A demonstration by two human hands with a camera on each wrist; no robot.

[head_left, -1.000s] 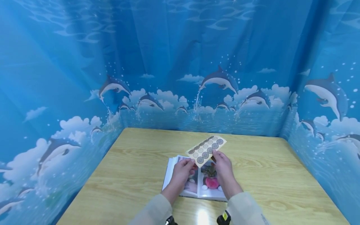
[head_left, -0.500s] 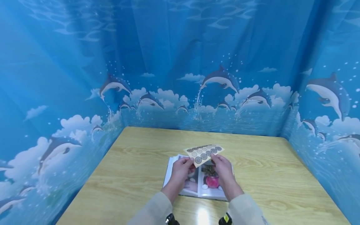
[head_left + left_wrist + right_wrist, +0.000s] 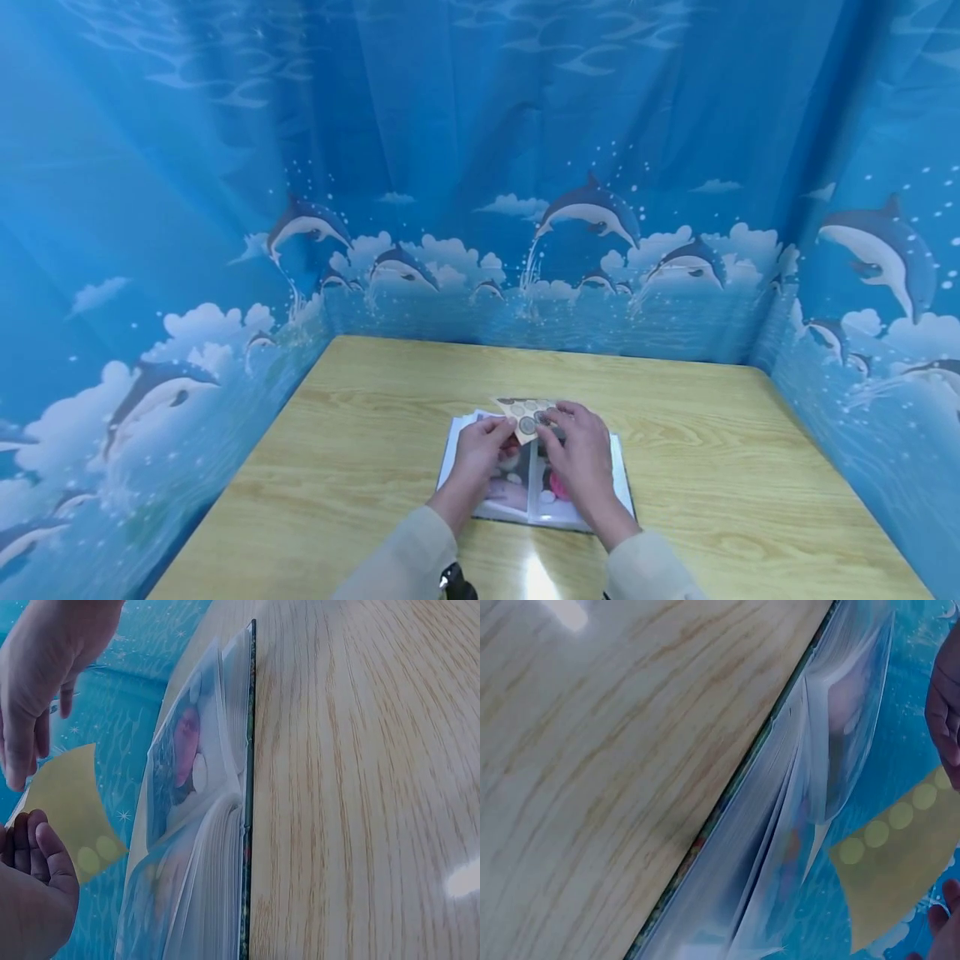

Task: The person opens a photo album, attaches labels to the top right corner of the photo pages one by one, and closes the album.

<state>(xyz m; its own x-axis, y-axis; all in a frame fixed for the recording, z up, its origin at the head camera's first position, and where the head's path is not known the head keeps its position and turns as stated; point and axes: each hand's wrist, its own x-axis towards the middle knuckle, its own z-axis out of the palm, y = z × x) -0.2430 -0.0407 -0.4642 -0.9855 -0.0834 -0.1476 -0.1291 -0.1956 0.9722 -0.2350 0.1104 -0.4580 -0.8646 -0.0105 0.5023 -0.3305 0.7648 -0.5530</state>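
Observation:
My left hand (image 3: 480, 454) pinches the near left corner of a cream sticker sheet (image 3: 521, 408) with rows of round, coin-like stickers. The sheet is raised over an open photo album (image 3: 622, 479). Over the sheet's right part, my right hand (image 3: 585, 450) has its thumb and forefinger apart, fingertips close to the stickers, covering that end in the head view. From the left wrist, the sheet's plain yellowish back (image 3: 71, 795) shows paler circles (image 3: 97, 855). The right wrist view shows a line of such circles (image 3: 889, 825) along one edge.
The album's clear sleeves hold photos, one with a pink object (image 3: 557, 486) and white pebble-like shapes. It lies on a wood-grain table (image 3: 360, 433). Blue curtains (image 3: 450, 125) printed with dolphins enclose the table at the back and sides.
The sheet has tipped flatter and come down a little toward the album. My right hand has let go of its right edge and moved left over the stickers; my left hand keeps its pinch.

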